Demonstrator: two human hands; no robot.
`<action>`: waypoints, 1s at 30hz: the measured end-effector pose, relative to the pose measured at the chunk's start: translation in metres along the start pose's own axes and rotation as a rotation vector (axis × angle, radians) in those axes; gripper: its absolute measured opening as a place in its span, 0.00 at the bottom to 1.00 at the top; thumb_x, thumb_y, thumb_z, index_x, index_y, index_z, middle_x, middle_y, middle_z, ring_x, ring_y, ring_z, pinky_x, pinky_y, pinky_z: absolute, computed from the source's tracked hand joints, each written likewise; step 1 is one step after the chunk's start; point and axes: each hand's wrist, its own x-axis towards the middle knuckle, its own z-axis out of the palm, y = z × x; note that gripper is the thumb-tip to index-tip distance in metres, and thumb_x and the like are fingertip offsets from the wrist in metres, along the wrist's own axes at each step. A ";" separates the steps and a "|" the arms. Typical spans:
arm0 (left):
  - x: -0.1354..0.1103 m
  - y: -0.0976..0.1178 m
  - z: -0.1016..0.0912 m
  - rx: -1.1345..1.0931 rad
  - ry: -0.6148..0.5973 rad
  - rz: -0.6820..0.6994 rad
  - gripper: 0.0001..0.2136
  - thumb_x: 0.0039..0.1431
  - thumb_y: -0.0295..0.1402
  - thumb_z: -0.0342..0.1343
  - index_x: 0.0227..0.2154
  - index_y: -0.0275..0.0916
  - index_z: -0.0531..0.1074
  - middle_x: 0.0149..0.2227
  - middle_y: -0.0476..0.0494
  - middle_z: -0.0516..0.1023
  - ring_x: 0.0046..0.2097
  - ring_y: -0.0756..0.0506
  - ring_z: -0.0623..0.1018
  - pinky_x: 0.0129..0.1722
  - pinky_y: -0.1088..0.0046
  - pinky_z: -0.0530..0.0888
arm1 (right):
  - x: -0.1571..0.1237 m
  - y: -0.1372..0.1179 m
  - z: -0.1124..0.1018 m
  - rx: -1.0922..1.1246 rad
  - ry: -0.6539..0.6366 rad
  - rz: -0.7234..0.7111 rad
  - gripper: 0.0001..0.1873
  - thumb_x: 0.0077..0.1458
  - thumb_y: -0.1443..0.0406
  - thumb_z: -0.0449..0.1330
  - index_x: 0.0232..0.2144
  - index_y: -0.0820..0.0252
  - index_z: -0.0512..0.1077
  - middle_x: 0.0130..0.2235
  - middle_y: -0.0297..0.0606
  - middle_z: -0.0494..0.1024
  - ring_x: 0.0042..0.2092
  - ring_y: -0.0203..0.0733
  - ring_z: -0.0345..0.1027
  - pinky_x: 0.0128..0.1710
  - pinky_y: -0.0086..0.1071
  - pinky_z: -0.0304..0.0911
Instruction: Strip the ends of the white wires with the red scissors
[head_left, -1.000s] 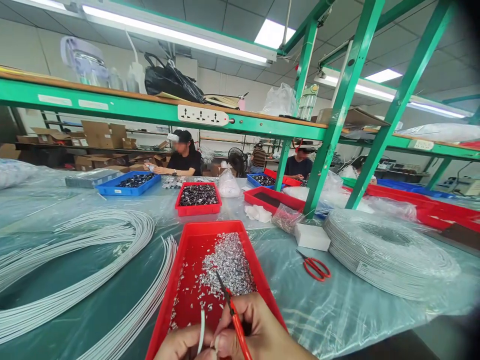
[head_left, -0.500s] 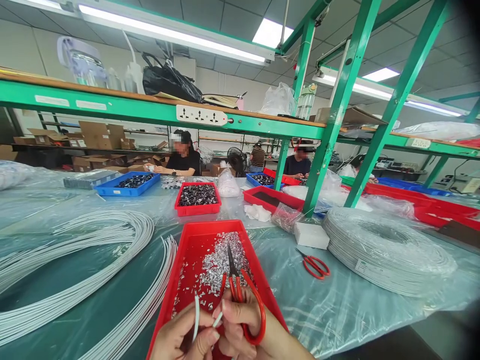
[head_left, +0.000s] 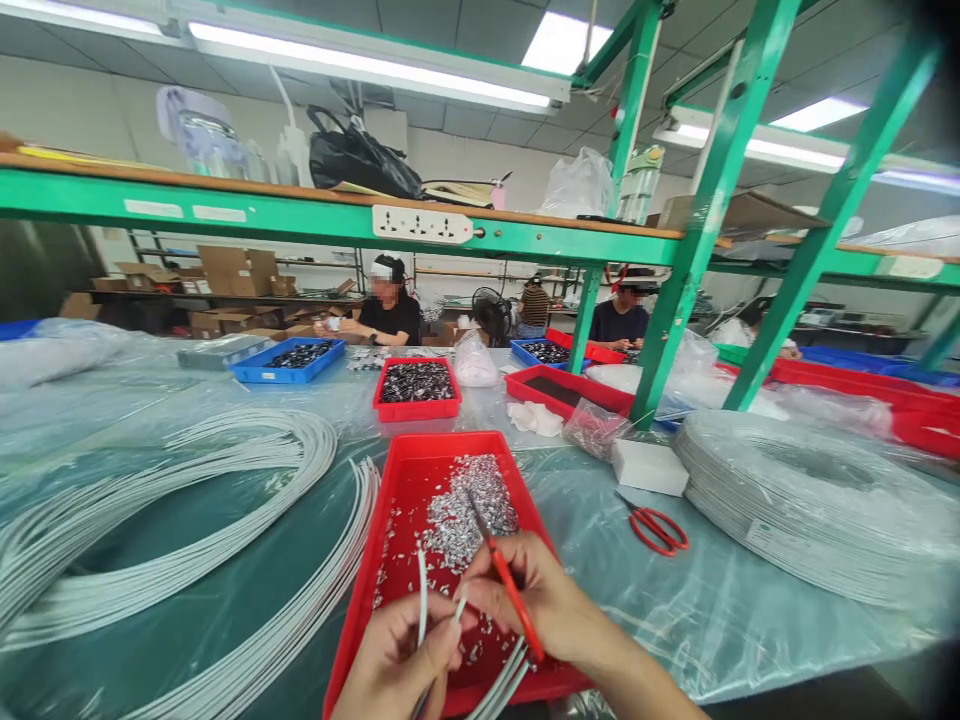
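My left hand [head_left: 397, 660] is closed around several thin white cables [head_left: 421, 612] whose ends stick up over the red tray [head_left: 360, 610]. My right hand [head_left: 540, 600] grips red-handled scissors [head_left: 504, 578], blades pointing up and away, and its fingertips touch a cable end beside my left thumb. More white cable strands [head_left: 504, 678] run under my right hand. The tray holds a heap of small silvery-white cut bits [head_left: 465, 510].
Long white cable bundles [head_left: 172, 520] curve across the green table at left. A large cable coil [head_left: 817, 500], a second pair of red scissors [head_left: 654, 525] and a white box [head_left: 649, 466] lie right. Red and blue trays and co-workers sit beyond, under a green shelf frame.
Both hands have risen further into view over the tray. The scissors turned from handles-facing-me to side-on, and more cable strands show under my right hand. The camera shifted slightly.
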 end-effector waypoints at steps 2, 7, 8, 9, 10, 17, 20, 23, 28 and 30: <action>0.001 -0.001 0.006 0.053 0.095 0.102 0.21 0.40 0.50 0.61 0.25 0.34 0.70 0.09 0.58 0.58 0.12 0.59 0.54 0.14 0.83 0.46 | -0.001 0.004 0.001 0.088 0.025 0.007 0.09 0.42 0.65 0.67 0.22 0.67 0.73 0.13 0.25 0.65 0.15 0.24 0.49 0.13 0.21 0.41; 0.002 -0.001 0.011 0.077 0.139 0.241 0.19 0.42 0.46 0.62 0.21 0.33 0.68 0.11 0.57 0.59 0.13 0.59 0.58 0.14 0.85 0.51 | -0.008 0.019 0.007 0.352 -0.043 0.123 0.15 0.47 0.57 0.62 0.20 0.61 0.65 0.09 0.18 0.55 0.10 0.23 0.38 0.13 0.23 0.40; 0.001 -0.001 0.010 0.070 0.102 0.231 0.19 0.42 0.47 0.62 0.21 0.33 0.68 0.11 0.57 0.60 0.13 0.58 0.59 0.14 0.85 0.52 | -0.010 0.021 0.008 0.388 -0.066 0.154 0.18 0.47 0.56 0.62 0.17 0.61 0.62 0.10 0.18 0.54 0.10 0.23 0.37 0.13 0.23 0.41; 0.001 -0.001 0.009 0.057 0.056 0.213 0.19 0.42 0.48 0.61 0.21 0.34 0.68 0.11 0.57 0.60 0.12 0.58 0.60 0.13 0.85 0.52 | -0.011 0.021 0.009 0.412 -0.085 0.177 0.19 0.46 0.56 0.62 0.16 0.60 0.60 0.10 0.18 0.54 0.10 0.23 0.36 0.13 0.24 0.41; 0.000 -0.001 0.009 0.039 0.013 0.191 0.20 0.42 0.49 0.61 0.20 0.34 0.67 0.11 0.56 0.61 0.11 0.57 0.61 0.12 0.85 0.52 | -0.012 0.021 0.009 0.427 -0.094 0.188 0.19 0.46 0.56 0.62 0.16 0.61 0.60 0.10 0.18 0.54 0.10 0.23 0.37 0.13 0.24 0.41; -0.002 0.000 0.007 -0.025 -0.092 0.104 0.19 0.45 0.48 0.58 0.21 0.34 0.65 0.18 0.51 0.69 0.09 0.58 0.61 0.08 0.85 0.51 | -0.016 0.013 0.007 0.299 0.000 0.093 0.13 0.49 0.59 0.62 0.25 0.65 0.69 0.10 0.21 0.59 0.12 0.23 0.40 0.13 0.23 0.36; 0.001 -0.005 0.007 0.050 -0.075 0.123 0.20 0.45 0.50 0.57 0.23 0.35 0.66 0.17 0.52 0.67 0.10 0.58 0.59 0.09 0.84 0.50 | -0.019 0.009 0.008 0.038 0.104 0.033 0.17 0.46 0.55 0.63 0.22 0.65 0.69 0.12 0.22 0.58 0.14 0.24 0.41 0.13 0.24 0.35; 0.002 -0.006 0.010 0.218 0.084 0.243 0.16 0.49 0.46 0.56 0.23 0.35 0.68 0.14 0.56 0.61 0.13 0.57 0.58 0.13 0.82 0.52 | -0.021 0.007 0.010 -0.104 0.183 -0.027 0.19 0.42 0.54 0.65 0.20 0.66 0.69 0.13 0.23 0.58 0.16 0.26 0.43 0.14 0.24 0.37; -0.002 -0.001 0.017 0.511 0.267 0.546 0.08 0.51 0.31 0.57 0.20 0.35 0.71 0.22 0.50 0.67 0.25 0.52 0.66 0.26 0.78 0.61 | -0.026 0.015 0.012 0.193 0.142 -0.002 0.17 0.49 0.58 0.62 0.18 0.61 0.61 0.10 0.20 0.54 0.13 0.25 0.39 0.15 0.25 0.37; -0.003 -0.002 0.014 0.462 0.149 0.461 0.08 0.52 0.33 0.57 0.22 0.35 0.70 0.23 0.50 0.67 0.24 0.52 0.66 0.24 0.79 0.61 | -0.028 0.019 0.011 0.286 0.080 0.015 0.17 0.51 0.59 0.60 0.19 0.60 0.60 0.09 0.19 0.54 0.13 0.25 0.39 0.16 0.25 0.38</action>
